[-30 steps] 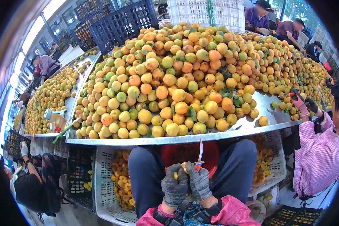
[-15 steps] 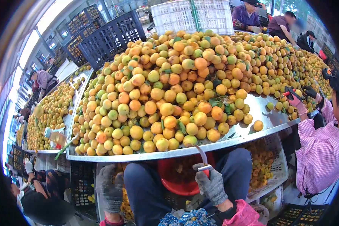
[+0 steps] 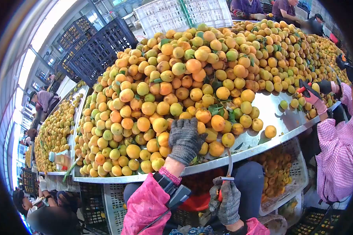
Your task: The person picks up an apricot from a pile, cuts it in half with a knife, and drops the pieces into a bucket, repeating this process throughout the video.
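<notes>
My left hand (image 3: 185, 139), in a dark grey knit glove, lies palm down on the front of a big heap of apricots (image 3: 148, 107). Its thumb stands apart from the fingers; fruit touches it all round, and the palm side is hidden. Low in front of my knees, my right hand (image 3: 225, 201), in a lighter grey glove, is closed round the red handle of a curved knife (image 3: 229, 164). The blade points up past the table's metal edge (image 3: 208, 165). Behind my left forearm, a red basin (image 3: 196, 201) shows in part between my legs.
A white crate of cut fruit (image 3: 298, 172) stands below the table at right. Dark crates (image 3: 102, 51) and a white crate (image 3: 184, 15) stand behind the heap. A co-worker in a pink checked sleeve (image 3: 337, 141) works at right. A bottle (image 3: 60, 158) stands at left.
My left hand has gone from beside my left knee up and forward onto the apricots. My right hand, with the knife, has shifted slightly right and down, its blade now more upright.
</notes>
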Motion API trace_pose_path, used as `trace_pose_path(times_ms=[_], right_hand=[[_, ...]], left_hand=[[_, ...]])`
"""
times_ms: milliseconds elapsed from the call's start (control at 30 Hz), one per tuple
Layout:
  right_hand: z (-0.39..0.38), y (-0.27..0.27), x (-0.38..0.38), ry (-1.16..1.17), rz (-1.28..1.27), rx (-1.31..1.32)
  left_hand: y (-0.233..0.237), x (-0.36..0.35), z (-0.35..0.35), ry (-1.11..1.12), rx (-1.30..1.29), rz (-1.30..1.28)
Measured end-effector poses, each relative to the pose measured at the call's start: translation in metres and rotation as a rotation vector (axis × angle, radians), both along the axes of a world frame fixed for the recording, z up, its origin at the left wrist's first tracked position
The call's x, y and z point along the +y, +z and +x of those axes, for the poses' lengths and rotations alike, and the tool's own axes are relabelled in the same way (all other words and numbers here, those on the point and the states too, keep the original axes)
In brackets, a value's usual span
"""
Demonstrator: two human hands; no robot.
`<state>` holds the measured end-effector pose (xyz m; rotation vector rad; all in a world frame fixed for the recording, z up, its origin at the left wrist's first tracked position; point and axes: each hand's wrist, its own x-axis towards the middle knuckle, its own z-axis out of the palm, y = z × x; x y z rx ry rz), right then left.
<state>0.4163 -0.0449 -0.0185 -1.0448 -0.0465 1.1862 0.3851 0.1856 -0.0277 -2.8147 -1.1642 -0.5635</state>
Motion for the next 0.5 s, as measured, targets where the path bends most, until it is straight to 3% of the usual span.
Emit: trace_pose_path(times_ms=[67,167,233,267,333,433,467,500], right_hand=[[0.004,0.002,0.003,0.021,-0.022,0.017],[0.014,0.012,0.010,0.237,-0.096,-0.261],[0.024,0.037,0.019,0.372,-0.103,-0.562],[0.027,0.047,0.022,0.365,-0.096,-0.551],[0.031,0.067,0.026,0.532,-0.030,-1.301],[0.021,0.131,0.023,0.719,-0.047,-1.497],[0.017,0.132,0.021,0.725,-0.040,-1.501],[0.013,0.133,0.019,0.525,0.143,-1.698]], left_hand=[[0.004,0.000,-0.004,-0.020,-0.039,0.055],[0.040,-0.021,-0.025,-0.143,-0.251,0.098],[0.060,-0.040,-0.044,-0.139,-0.254,0.069],[0.061,-0.046,-0.057,-0.146,-0.241,0.074],[0.062,-0.060,-0.085,-0.061,-0.395,0.049],[0.071,-0.078,-0.126,0.180,-0.535,0.050],[0.073,-0.080,-0.137,0.280,-0.645,-0.083],[0.074,-0.080,-0.149,0.381,-0.756,-0.210]])
